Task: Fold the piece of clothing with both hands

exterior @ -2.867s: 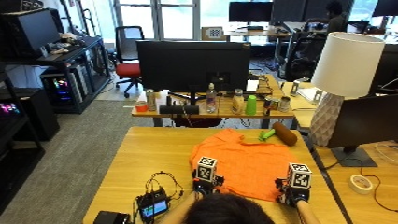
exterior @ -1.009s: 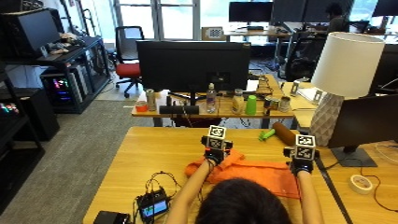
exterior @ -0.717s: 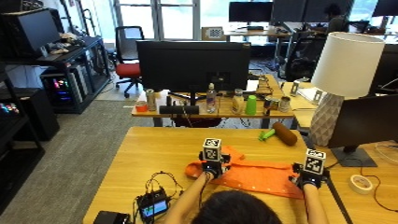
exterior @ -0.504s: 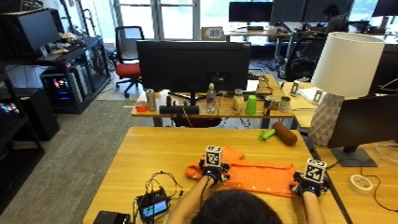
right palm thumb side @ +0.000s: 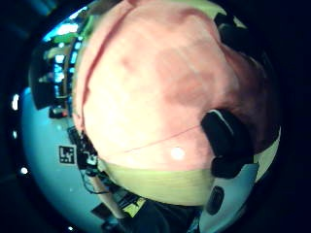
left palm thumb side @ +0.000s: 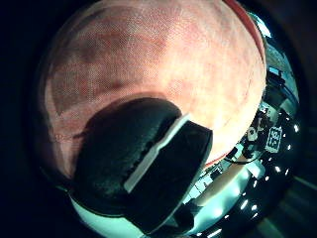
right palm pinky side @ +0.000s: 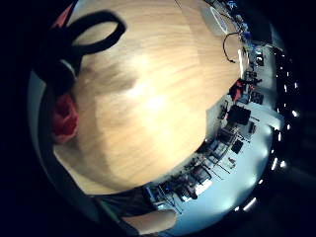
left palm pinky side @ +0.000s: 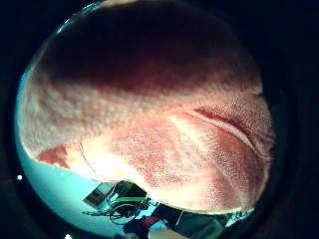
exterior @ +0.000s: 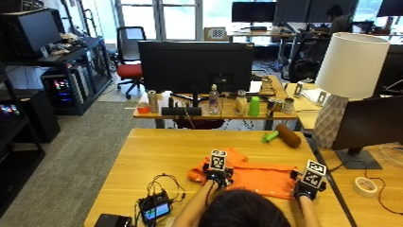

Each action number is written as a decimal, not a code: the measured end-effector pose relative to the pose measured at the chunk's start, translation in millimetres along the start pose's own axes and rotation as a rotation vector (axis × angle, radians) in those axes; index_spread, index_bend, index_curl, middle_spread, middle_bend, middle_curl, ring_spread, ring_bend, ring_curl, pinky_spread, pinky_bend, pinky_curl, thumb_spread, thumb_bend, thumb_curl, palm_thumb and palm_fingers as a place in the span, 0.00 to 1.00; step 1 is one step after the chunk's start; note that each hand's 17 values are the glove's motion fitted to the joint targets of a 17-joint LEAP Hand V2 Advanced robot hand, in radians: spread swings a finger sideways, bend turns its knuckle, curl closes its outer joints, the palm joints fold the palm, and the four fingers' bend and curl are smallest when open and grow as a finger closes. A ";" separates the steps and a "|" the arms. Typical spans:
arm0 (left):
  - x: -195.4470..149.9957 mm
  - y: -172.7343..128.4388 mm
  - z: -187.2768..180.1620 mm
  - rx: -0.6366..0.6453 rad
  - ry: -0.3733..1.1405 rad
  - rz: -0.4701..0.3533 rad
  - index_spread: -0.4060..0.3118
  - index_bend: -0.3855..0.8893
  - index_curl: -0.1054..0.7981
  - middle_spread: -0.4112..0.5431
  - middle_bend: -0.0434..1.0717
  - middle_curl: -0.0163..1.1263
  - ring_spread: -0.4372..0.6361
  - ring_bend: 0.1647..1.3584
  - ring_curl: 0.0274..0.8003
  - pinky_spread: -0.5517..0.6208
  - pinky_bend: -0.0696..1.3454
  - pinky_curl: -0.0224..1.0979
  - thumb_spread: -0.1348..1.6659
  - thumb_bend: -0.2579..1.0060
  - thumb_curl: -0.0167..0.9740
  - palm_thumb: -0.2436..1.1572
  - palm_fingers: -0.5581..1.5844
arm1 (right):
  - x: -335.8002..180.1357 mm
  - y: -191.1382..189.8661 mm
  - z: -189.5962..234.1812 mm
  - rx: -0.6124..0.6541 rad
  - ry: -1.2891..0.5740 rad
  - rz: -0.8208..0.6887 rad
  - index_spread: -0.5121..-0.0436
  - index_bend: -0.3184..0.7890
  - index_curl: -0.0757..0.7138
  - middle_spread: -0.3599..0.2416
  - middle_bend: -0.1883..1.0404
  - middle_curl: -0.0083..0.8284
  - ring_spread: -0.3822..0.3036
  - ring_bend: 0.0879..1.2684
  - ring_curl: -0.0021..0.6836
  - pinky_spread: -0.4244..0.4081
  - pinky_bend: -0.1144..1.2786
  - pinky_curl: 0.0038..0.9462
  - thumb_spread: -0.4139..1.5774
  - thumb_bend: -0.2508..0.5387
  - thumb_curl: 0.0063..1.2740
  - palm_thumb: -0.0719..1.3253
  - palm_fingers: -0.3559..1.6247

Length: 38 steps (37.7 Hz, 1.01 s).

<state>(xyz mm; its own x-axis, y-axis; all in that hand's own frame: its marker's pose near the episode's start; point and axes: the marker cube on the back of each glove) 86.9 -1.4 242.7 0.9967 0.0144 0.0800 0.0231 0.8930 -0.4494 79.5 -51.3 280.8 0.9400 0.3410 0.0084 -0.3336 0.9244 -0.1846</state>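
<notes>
L hand [exterior: 217, 176] and R hand [exterior: 306, 190] sit at either end of the orange garment [exterior: 264, 177], near the table's [exterior: 157, 156] front edge. L thumb pinches cloth; R fingers curl over it, prob holding. Looks roughly half done: one lengthwise fold in, narrow strip left to fold across. Vs 2.9 s ago: garment was spread wide, now halved, hands drawn nearer. Beyond: green marker [exterior: 269, 137].

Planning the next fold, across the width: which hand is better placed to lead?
Probably the right hand: it's at the shirt's outer edge, while the left hand rests further in.
</notes>
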 end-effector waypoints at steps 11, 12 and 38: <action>2.6 4.4 1.0 -0.020 0.013 0.002 0.39 0.38 0.33 0.69 0.20 0.25 0.85 0.40 0.39 0.90 0.55 0.37 0.62 0.16 0.20 0.13 0.23 | -14.0 12.7 -17.1 0.197 -0.060 -0.077 0.44 0.43 0.34 0.39 0.38 0.53 0.27 0.50 0.64 0.17 0.59 0.40 0.73 0.59 0.26 0.78 0.81; 3.9 5.6 0.5 -0.020 0.012 0.007 0.39 0.38 0.32 0.69 0.20 0.25 0.85 0.40 0.38 0.90 0.55 0.37 0.61 0.16 0.20 0.13 0.23 | -12.3 16.1 -24.7 0.198 -0.069 -0.077 0.45 0.44 0.36 0.39 0.39 0.54 0.26 0.51 0.64 0.16 0.58 0.40 0.73 0.59 0.26 0.79 0.82; -64.0 32.1 -87.6 0.330 0.308 -0.097 0.52 0.38 0.25 0.75 0.20 0.24 0.78 0.53 0.40 0.80 0.64 0.37 0.65 0.20 0.21 0.18 0.25 | -175.3 88.1 -217.7 0.331 0.002 -0.278 0.56 0.42 0.51 0.39 0.43 0.57 0.23 0.52 0.67 0.06 0.54 0.41 0.61 0.40 0.30 0.87 0.84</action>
<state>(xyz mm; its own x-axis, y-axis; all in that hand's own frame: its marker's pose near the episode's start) 30.7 -13.1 145.2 0.9690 -0.1663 -0.1827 0.1414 0.9797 -0.1419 -99.3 -66.8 49.1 0.9974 0.0715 0.0111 -0.0723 0.9860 0.1500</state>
